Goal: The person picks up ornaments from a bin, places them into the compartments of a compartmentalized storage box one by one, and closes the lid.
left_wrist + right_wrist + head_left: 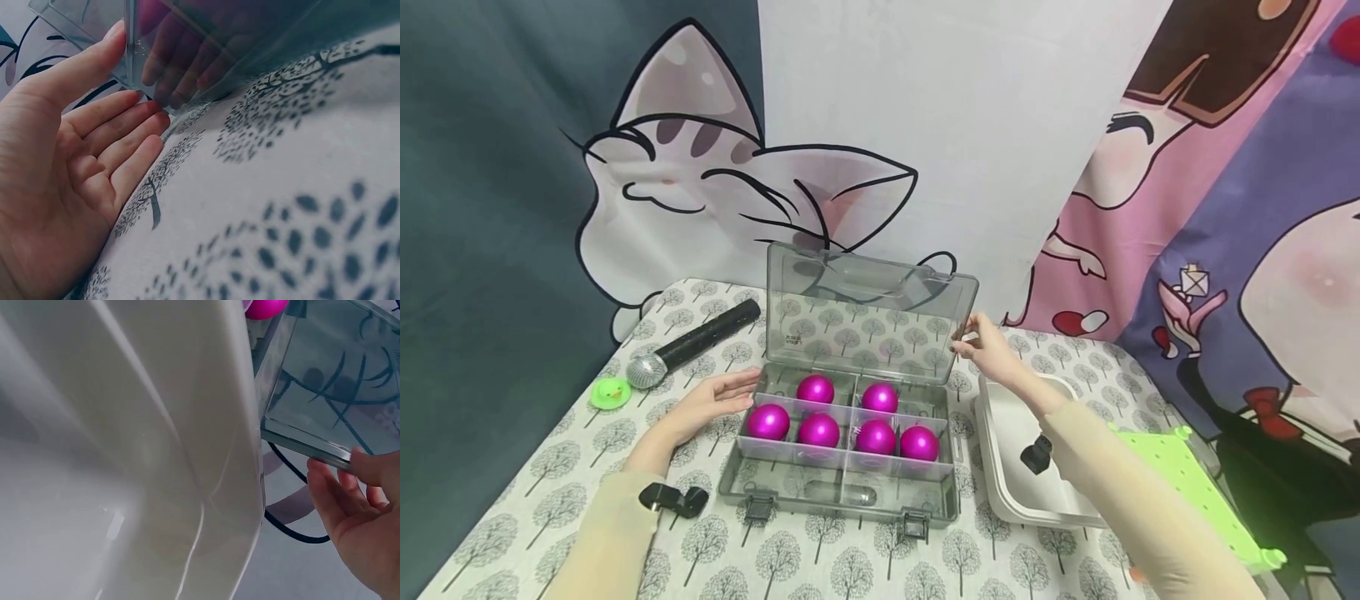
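A clear grey plastic storage box (775, 479) stands on the table with its hinged lid (872, 337) raised. Several shiny magenta balls (817, 430) sit in its rear and middle compartments; the front ones hold none. My right hand (988, 352) pinches the lid's right edge between thumb and fingers, and the right wrist view shows this hand (365, 519) at the lid's rim. Against the box's left wall, my left hand (711, 406) rests with fingers extended. In the left wrist view, this hand's (87, 150) thumb touches the box's corner.
Right of the box is a white plastic basin (996, 467), partly under my right forearm. Beyond it lies a bright green perforated tray (1187, 492). A black microphone (700, 342) and a green rubber duck (610, 393) are at the left. Printed curtains hang behind the table.
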{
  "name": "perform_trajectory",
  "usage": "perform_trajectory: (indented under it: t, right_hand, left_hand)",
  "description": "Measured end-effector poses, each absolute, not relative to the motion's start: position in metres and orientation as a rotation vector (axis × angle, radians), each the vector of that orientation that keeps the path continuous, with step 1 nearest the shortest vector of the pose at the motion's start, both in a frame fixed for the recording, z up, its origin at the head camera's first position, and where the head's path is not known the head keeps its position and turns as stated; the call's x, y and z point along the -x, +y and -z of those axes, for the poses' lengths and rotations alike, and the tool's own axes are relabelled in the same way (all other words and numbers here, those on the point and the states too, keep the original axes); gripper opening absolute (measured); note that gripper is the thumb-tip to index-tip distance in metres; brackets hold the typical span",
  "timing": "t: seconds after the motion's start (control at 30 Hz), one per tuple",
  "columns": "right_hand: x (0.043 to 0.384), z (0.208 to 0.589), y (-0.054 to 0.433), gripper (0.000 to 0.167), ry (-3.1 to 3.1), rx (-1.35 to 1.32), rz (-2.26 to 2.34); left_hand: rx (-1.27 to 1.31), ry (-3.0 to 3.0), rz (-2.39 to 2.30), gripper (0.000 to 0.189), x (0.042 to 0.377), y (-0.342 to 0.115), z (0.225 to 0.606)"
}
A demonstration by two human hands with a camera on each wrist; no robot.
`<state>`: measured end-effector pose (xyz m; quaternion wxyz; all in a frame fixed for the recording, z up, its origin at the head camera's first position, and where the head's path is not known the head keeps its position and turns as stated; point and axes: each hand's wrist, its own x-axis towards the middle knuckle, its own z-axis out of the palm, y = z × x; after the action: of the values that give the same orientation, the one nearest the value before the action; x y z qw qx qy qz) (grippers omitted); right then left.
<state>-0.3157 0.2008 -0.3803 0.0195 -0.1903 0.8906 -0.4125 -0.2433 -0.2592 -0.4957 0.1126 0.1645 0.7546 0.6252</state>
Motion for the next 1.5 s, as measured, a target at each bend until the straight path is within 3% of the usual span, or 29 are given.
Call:
perform_trajectory:
  t: [0.4, 0.77, 1.1, 1.5]
  right_hand:
    - [0.307, 0.376, 0.204, 0.02, 2.762, 0.608, 1.31]
    - [0.296, 0.373, 0.211, 0.017, 2.766, 0.661, 1.287]
    - [0.286, 0.369, 0.216, 0.019, 2.754, 0.709, 1.27]
    - [0.278, 0.369, 0.226, 0.022, 2.726, 0.827, 1.241]
  left_hand:
    - [-0.497, 2.251, -1.833, 0.058, 0.245, -0.264, 0.487]
    - [-0.45, 2.582, -1.556, 0.051, 0.261, -0.261, 0.434]
    - [-0.434, 2.684, -1.608, 0.049, 0.275, -0.254, 0.393]
    - [-0.449, 2.798, -1.509, 0.043, 0.264, -0.253, 0.388]
